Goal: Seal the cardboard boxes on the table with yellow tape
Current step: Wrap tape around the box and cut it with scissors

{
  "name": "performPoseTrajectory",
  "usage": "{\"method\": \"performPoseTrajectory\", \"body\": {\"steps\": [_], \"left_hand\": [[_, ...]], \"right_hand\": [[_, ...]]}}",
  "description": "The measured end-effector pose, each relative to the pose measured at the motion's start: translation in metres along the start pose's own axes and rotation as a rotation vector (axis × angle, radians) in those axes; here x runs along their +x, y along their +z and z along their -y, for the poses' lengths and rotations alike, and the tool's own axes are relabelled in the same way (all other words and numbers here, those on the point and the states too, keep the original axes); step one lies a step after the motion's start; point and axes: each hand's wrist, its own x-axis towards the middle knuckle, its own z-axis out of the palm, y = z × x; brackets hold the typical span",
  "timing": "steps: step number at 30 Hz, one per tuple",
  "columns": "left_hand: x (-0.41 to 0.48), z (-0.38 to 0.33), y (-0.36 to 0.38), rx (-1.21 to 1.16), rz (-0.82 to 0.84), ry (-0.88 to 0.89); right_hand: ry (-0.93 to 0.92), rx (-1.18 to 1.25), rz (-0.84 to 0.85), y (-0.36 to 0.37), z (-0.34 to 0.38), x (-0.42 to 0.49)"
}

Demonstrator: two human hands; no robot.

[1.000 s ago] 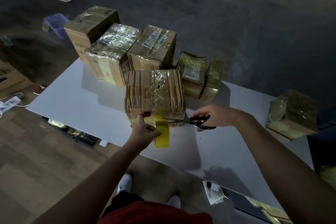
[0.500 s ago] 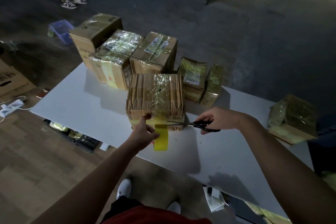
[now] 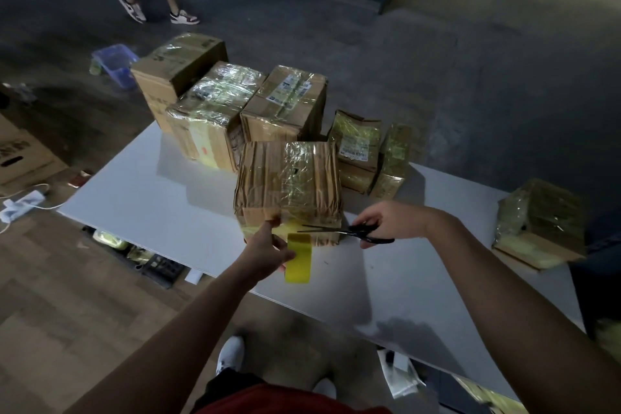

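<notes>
Worktop (image 3: 151, 198), pale grey, carries all the boxes. Up and to the left of the left hand's fingers, three large taped boxes (image 3: 211, 111) stand in a row at the far edge. The left hand (image 3: 267, 249) reaches to the front box (image 3: 289, 185). Its thumb is raised against the box's near face and its fingers (image 3: 284, 255) are curled, pinching a strip of yellow tape (image 3: 298, 259) that hangs down from that face. Just right of those fingers, black scissors (image 3: 349, 231) lie level, blades narrow, with the tips just above the strip's top; whether the strip is cut through cannot be told. The right hand (image 3: 391, 220) grips the handles, its fingers (image 3: 369, 223) curled through the loops. Beyond the right fingers, two small taped parcels (image 3: 358, 144) lean together beside the front box. Well to the right of them, a single taped box (image 3: 537, 222) sits at the worktop's right end.
</notes>
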Motion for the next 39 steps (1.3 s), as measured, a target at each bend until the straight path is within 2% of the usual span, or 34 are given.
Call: {"method": "performPoseTrajectory", "body": {"steps": [10, 39], "left_hand": [[0.002, 0.0, 0.0, -0.007, 0.009, -0.007], [0.003, -0.003, -0.005, -0.002, 0.032, -0.001]], "right_hand": [[-0.018, -0.007, 0.018, -0.001, 0.021, 0.022], [0.008, 0.031, 0.059, -0.005, 0.019, 0.029]]}}
